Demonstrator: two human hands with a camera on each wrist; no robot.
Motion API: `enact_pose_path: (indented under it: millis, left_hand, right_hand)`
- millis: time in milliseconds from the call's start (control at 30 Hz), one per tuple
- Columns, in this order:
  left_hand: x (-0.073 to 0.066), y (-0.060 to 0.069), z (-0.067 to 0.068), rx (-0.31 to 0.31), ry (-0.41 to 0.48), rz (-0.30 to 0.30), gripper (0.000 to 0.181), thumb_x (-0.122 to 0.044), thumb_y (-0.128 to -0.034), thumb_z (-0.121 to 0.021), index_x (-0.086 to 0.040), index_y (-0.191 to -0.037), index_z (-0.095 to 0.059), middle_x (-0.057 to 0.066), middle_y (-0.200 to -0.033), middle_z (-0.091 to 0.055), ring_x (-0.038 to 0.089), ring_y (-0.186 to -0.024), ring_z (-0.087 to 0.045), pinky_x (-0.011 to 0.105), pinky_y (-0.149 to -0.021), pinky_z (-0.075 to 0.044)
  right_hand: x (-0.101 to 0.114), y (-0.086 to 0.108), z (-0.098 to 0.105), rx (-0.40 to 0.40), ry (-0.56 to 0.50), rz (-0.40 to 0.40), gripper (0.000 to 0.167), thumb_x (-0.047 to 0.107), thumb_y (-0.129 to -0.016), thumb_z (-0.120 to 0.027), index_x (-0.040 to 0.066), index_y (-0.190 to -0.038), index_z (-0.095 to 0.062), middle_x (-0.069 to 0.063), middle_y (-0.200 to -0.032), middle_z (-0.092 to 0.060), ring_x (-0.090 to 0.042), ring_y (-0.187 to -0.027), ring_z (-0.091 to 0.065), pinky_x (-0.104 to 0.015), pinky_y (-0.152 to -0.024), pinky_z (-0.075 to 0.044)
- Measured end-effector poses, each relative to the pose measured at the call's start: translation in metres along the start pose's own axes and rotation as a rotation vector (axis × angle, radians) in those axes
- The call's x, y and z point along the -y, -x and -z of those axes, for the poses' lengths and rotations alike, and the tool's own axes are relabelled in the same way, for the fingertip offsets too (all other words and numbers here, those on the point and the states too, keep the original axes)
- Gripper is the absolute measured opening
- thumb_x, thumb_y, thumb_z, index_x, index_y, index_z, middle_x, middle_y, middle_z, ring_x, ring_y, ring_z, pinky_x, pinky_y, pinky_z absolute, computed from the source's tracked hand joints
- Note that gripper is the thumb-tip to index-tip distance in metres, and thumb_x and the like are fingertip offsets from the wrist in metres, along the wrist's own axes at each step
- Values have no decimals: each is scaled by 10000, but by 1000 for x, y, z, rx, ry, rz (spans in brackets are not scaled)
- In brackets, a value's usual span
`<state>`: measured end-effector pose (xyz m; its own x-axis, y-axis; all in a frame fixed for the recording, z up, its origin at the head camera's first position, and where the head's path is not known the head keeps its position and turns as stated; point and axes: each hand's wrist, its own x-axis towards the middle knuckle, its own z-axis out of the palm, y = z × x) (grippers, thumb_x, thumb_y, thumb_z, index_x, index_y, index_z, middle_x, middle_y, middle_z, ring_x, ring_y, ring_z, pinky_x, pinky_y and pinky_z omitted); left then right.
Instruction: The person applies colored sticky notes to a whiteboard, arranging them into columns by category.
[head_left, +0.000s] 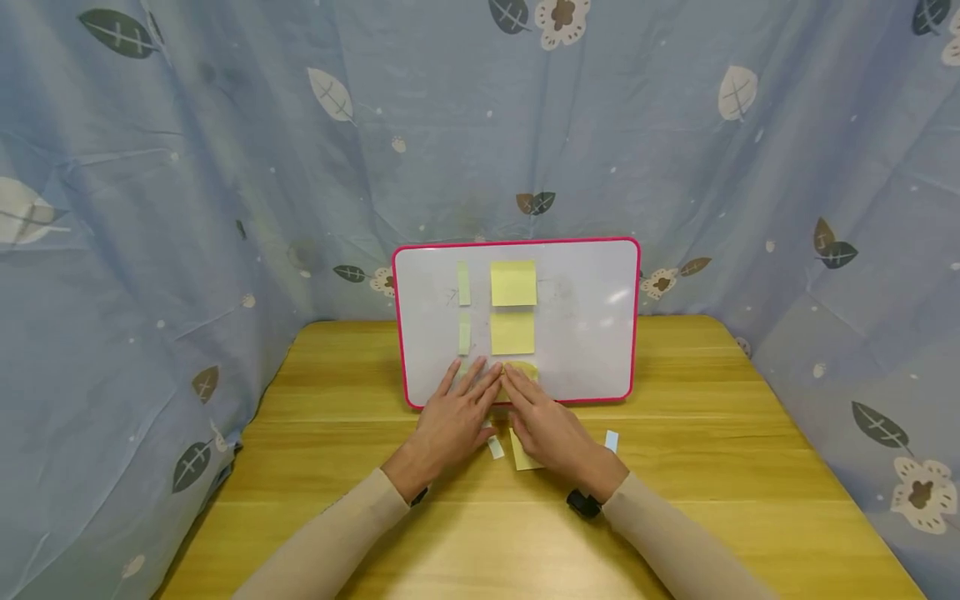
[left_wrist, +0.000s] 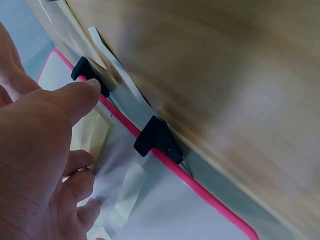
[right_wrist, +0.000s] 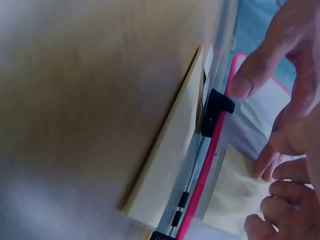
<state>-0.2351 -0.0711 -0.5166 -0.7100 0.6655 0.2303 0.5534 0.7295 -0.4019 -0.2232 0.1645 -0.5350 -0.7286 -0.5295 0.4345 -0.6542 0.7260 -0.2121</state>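
1. My left hand (head_left: 452, 423), angled inward, fingers extended and grasping nothing, lay against the rectangular, pink-rimmed whiteboard (head_left: 588, 333).
2. My right hand (head_left: 553, 432), likewise released, pressed the yellow paper note (right_wrist: 232, 195) at lower centre.
3. The note faced me, partly covered; the whiteboard's long axis ran left-right.

Low on a whiteboard (head_left: 585, 333), just inside the bottom edge: one yellow sticky note (right_wrist: 235, 195), plain where visible and largely covered in the head view, lined up below two yellow squares (head_left: 513, 283). Around the whiteboard, a thin pink frame (head_left: 517, 243) with rounded corners; set upright on the worktop (head_left: 675, 358), wider than tall, with black fittings (left_wrist: 156, 137) along the lower rim.
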Motion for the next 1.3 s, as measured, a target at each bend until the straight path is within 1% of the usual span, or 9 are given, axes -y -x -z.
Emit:
enact_pose_path:
  millis: [100,233,367,533,700,900,1033,1167,1300]
  left_hand:
    - [0,1,0,-1,7,-5,957,-673,-1073,-753,-162,-1816,-434,-13,-1907,-392,265,-1789,-379,583,-1456,-325]
    - [0,2,1,-8,11,-3,958,-662,-1072,-763,-148,-1813,-437,-6,-1903,-402,269,-1783,-390,584,-1450,-339]
    - [-1,3,1,-7,14,3,950,-659,-1074,-763,-146,-1808,-446,7,-1905,-401,275,-1783,-390,584,-1447,-345]
    - [-2,3,0,-16,33,9,911,-636,-1079,-769,-146,-1791,-480,27,-1903,-406,286,-1783,-391,593,-1448,-340]
    - [-3,3,-1,-15,31,7,896,-631,-1087,-760,-149,-1790,-482,31,-1905,-402,284,-1786,-387,595,-1451,-334]
    - [-4,2,-3,-4,48,16,920,-631,-1077,-776,-142,-1794,-472,32,-1913,-385,281,-1793,-369,604,-1454,-324]
    - [-6,0,-2,-5,58,22,940,-631,-1064,-797,-137,-1794,-469,38,-1914,-381,278,-1800,-353,609,-1455,-319]
    - [-8,0,-1,-18,69,33,949,-625,-1048,-821,-127,-1783,-486,46,-1905,-403,285,-1796,-363,618,-1446,-332]
    - [-9,0,1,-12,75,64,964,-606,-1050,-827,-123,-1798,-457,43,-1914,-382,299,-1801,-353,637,-1452,-313]
  right_hand:
    - [-4,-2,0,54,8,18,693,111,-1157,-707,-74,-1759,-417,-251,-1865,-399,-447,-1731,-433,-620,-1350,-461]
    - [-8,-3,-1,130,18,9,749,134,-1170,-693,-54,-1799,-332,-236,-1907,-306,-460,-1765,-353,-713,-1378,-387]
    - [-8,-3,0,180,40,-13,790,182,-1182,-684,-27,-1824,-275,-211,-1936,-235,-445,-1786,-307,-737,-1393,-346]
    - [-7,1,1,168,88,-39,838,204,-1156,-737,-65,-1811,-289,-248,-1928,-245,-477,-1782,-312,-733,-1388,-361]
    - [-10,10,5,160,129,-93,847,210,-1143,-757,-78,-1800,-307,-255,-1925,-241,-489,-1784,-299,-694,-1404,-358]
    - [-18,20,10,134,133,-139,864,195,-1121,-788,-65,-1801,-321,-231,-1932,-237,-506,-1786,-277,-715,-1400,-350]
    - [-23,24,13,120,143,-149,853,208,-1120,-793,-46,-1800,-346,-202,-1928,-266,-516,-1782,-274,-746,-1389,-349]
    - [-26,28,16,105,145,-145,832,213,-1119,-792,-47,-1790,-373,-208,-1914,-306,-528,-1771,-296,-754,-1380,-359]
    - [-28,31,17,94,106,-153,806,192,-1129,-771,-56,-1785,-374,-226,-1906,-313,-527,-1775,-286,-749,-1391,-338]
